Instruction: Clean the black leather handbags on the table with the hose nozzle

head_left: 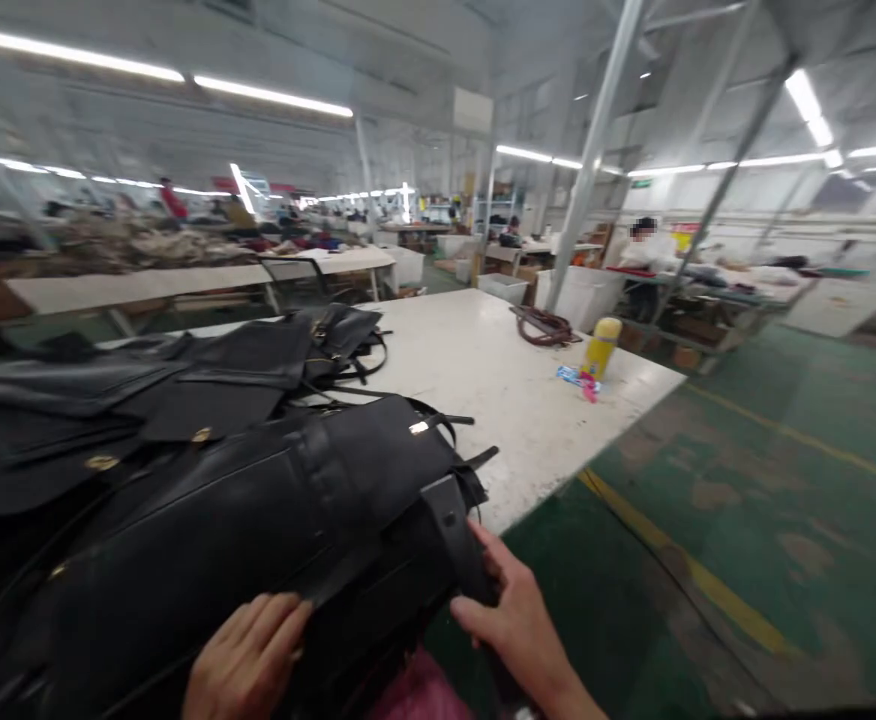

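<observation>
A black leather bag [205,530] lies at the near edge of the white table, with thin straps and a small metal buckle at its right end. My left hand [247,655] is closed on the bag's near edge, its fingers curled over the leather. My right hand [517,610] grips a wide black strap [449,525] at the right end, thumb on the near side and fingers behind it. Beyond the bag lie more black leather bags [235,355] in a pile, with gold-coloured fittings on their flaps. The bag's underside is hidden.
On the white table [468,340] stand a yellow bottle [601,348], a blue and pink wrapper [579,380] and a coil of brown straps [543,325]. A metal post [595,150] rises behind the table. A co-worker [644,250] is at another table on the right.
</observation>
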Demonstrator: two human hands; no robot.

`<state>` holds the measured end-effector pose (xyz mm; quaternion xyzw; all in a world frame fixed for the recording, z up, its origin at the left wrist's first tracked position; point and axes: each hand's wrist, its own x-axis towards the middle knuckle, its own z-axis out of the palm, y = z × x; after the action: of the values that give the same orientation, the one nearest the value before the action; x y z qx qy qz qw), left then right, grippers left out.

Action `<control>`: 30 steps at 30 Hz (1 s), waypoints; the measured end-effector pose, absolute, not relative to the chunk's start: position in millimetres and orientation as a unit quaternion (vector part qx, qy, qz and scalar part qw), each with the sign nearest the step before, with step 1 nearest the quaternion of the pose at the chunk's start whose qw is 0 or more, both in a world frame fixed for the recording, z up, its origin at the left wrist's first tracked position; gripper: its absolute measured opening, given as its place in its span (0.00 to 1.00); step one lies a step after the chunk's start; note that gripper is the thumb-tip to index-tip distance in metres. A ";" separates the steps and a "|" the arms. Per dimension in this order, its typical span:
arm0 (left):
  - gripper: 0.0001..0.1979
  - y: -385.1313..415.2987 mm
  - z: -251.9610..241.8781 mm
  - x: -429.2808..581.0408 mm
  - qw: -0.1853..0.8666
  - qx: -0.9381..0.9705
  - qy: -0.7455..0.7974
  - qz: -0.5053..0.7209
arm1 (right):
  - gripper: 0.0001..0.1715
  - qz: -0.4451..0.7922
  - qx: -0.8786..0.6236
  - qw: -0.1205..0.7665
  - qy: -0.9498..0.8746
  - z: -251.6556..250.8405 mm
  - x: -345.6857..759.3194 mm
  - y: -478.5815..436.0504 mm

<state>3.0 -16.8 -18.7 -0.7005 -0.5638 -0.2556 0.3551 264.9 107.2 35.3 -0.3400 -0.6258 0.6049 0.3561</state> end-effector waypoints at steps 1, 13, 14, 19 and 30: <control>0.10 -21.7 -20.7 1.3 0.361 -0.699 -0.569 -0.238 | 0.42 0.617 -0.339 0.339 -0.624 34.2 267.0 107.0; 0.13 -26.7 -7.9 16.8 0.338 -0.694 -0.599 -0.212 | 0.46 0.689 -0.189 0.132 -0.687 9.7 220.2 95.7; 0.13 -27.6 -7.7 17.9 0.334 -0.692 -0.605 -0.209 | 0.45 0.702 -0.171 0.138 -0.678 7.0 215.2 96.6; 0.10 -31.1 -12.4 21.0 0.312 -0.673 -0.639 -0.204 | 0.46 0.698 -0.188 0.196 -0.662 13.4 205.9 100.3; 0.24 -29.9 -15.7 21.4 0.328 -0.638 -0.676 -0.172 | 0.37 0.639 -0.174 0.149 -0.734 106.3 132.2 178.6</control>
<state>21.4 -29.9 -15.7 -0.6376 -0.6756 -0.1724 0.3276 132.2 178.6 106.3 -0.1743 -0.7343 0.6390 0.1489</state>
